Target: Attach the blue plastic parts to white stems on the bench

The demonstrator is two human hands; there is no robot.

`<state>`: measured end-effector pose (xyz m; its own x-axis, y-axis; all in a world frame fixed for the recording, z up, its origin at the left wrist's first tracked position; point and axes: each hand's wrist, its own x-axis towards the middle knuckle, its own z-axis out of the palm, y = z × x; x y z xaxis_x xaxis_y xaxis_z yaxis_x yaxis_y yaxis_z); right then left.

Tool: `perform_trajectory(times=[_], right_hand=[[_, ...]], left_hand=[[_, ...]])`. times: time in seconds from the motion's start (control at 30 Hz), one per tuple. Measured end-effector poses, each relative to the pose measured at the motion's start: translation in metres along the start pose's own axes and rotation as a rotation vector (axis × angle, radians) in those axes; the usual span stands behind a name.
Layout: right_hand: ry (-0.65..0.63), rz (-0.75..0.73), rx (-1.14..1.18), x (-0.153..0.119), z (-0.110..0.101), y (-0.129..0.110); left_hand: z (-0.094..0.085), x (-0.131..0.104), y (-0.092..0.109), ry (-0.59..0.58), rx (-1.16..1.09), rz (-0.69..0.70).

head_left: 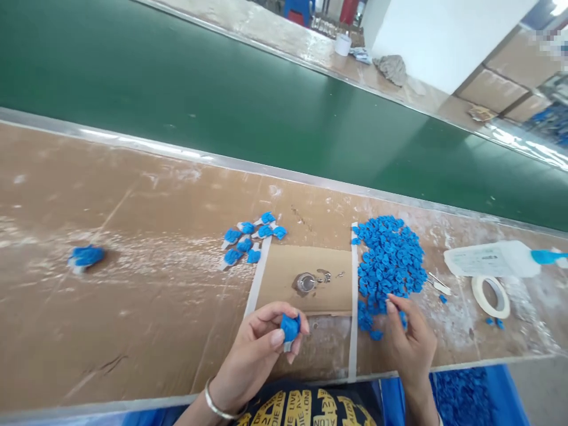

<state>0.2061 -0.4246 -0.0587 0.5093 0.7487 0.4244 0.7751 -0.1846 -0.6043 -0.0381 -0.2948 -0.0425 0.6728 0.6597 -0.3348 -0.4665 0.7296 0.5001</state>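
My left hand (273, 337) is closed around a crumpled blue flower-like piece (290, 327) with a whitish tab at its lower end, held above the table's front edge. My right hand (410, 331) has thumb and forefinger pinched together at the near side of a heap of small blue petal-like pieces (390, 254); whatever the fingertips grip is hidden. Between and beyond the hands, a small round metal dish (306, 283) sits on a cardboard sheet (284, 260), with wet-looking spots beside it. Several finished-looking blue pieces with white tabs (245, 244) lie left of the sheet.
Rightward lie tweezers (439, 287), a masking tape roll (477, 290) and a translucent bottle (492, 259) with a blue tip. One blue piece (86, 256) rests far left. A green conveyor belt (266, 100) runs behind. Below the table edge stands a blue bin (503, 390).
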Motion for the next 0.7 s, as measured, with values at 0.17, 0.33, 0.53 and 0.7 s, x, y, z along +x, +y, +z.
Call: perform_trajectory(times=[0.17,0.33,0.53,0.7], right_hand=[[0.300,0.260,-0.392,-0.007,-0.066,0.085],[0.182,0.290,-0.426,0.005,-0.095,0.121],[0.120,0.276,-0.400,0.028,-0.084,0.128],[0.330,0.444,-0.434,0.006,-0.109,0.146]], left_hand=[[0.011,0.001,-0.003,0.065,0.063,-0.069],[0.010,0.012,-0.015,-0.054,0.080,-0.166],[0.012,0.019,-0.025,-0.110,0.139,-0.227],[0.011,0.011,-0.027,-0.008,0.541,-0.067]])
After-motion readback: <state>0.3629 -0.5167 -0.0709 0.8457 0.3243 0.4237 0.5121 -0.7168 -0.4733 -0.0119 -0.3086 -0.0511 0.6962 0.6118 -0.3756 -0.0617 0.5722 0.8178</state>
